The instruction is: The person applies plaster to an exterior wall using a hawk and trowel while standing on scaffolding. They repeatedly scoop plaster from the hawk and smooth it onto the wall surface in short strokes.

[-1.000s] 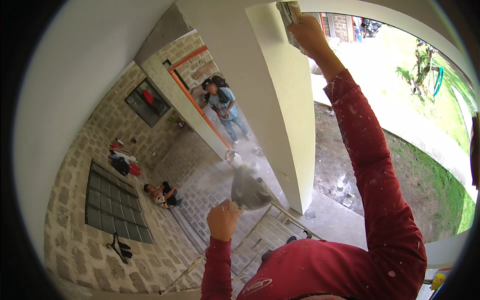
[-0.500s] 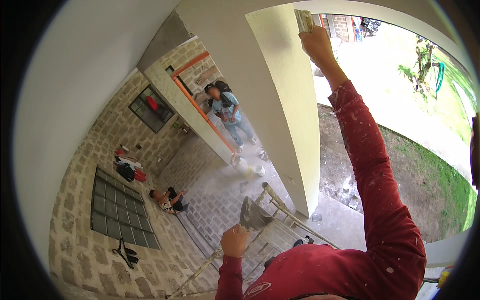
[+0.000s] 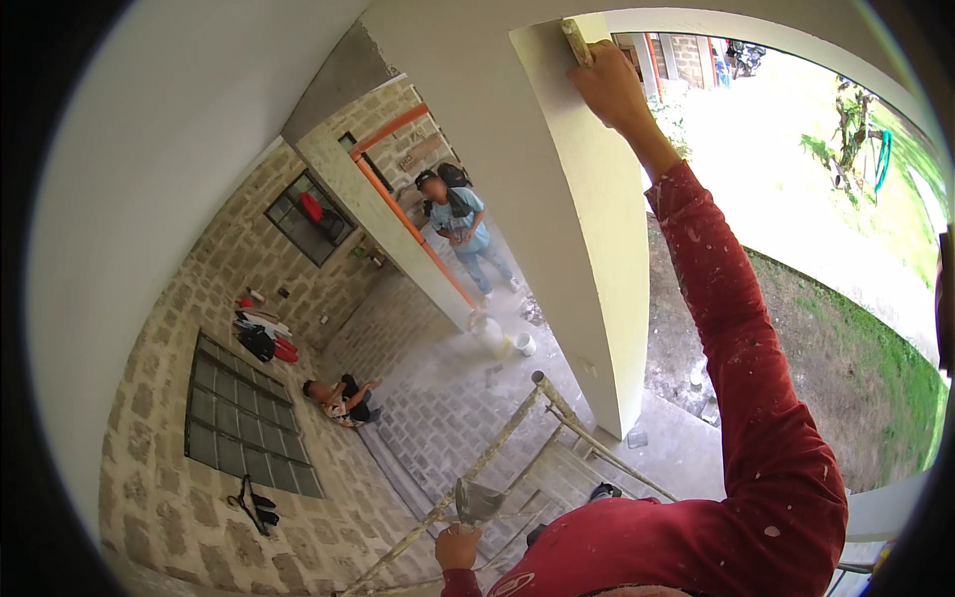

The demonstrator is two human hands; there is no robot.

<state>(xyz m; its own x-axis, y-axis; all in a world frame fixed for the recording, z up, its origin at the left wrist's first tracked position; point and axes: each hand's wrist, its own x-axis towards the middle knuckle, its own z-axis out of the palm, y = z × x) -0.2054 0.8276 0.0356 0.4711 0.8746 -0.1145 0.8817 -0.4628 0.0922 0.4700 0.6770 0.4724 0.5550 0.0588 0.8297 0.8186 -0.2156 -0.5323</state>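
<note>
High up, my right hand (image 3: pixel 609 85) is closed on a plaster-smeared trowel (image 3: pixel 576 43) with a pale handle. The trowel is against the inner face of the pale column (image 3: pixel 597 229), near its top; its blade is mostly hidden. Low in front of me, my left hand (image 3: pixel 459 547) grips a wide putty knife (image 3: pixel 478 502), its dark grey blade pointing up and away from the column. What lies on that blade is too unclear to tell.
Metal scaffold tubes (image 3: pixel 545 383) stand just beyond my left hand. Below, one person (image 3: pixel 460 224) stands in a doorway and another (image 3: pixel 343 401) sits by the block wall (image 3: pixel 149 458). A white bucket (image 3: pixel 524 344) and a sack (image 3: pixel 485 333) are on the floor.
My right hand and the trowel have shifted slightly left across the column face. The left hand with the putty knife has dropped lower. My view has shifted slightly.
</note>
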